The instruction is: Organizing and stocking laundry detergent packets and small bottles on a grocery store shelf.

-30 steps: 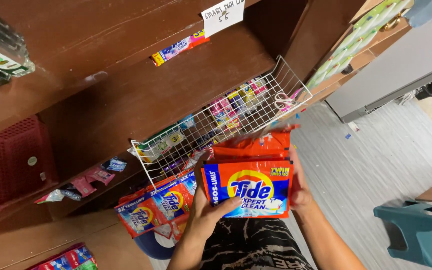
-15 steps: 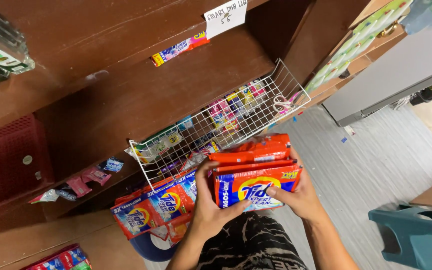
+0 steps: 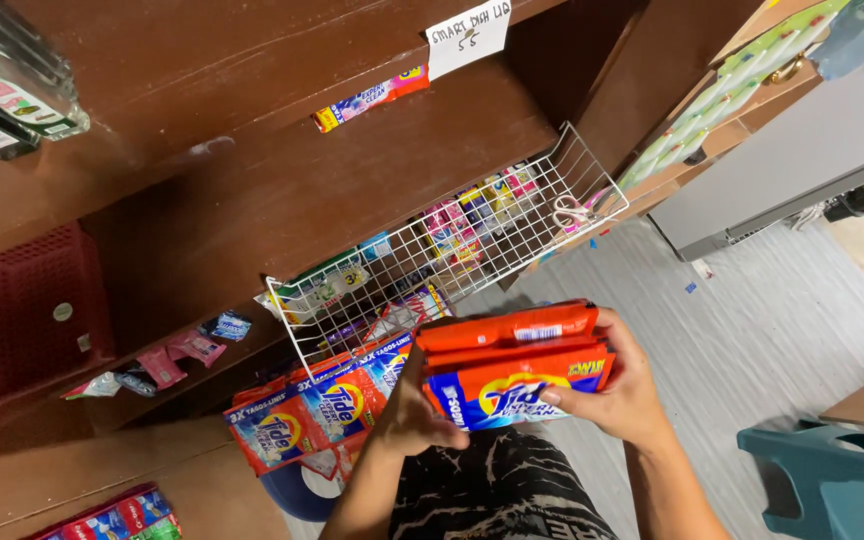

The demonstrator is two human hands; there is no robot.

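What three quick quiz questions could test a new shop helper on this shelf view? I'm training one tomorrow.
1. True or false: both hands grip the stack of orange detergent sachet packs.
2. Which hand's thumb lies across the front pack: left hand or right hand?
3. What hangs beside the white wire basket, below the shelf?

Key
1. True.
2. Right hand.
3. A strip of detergent sachets.
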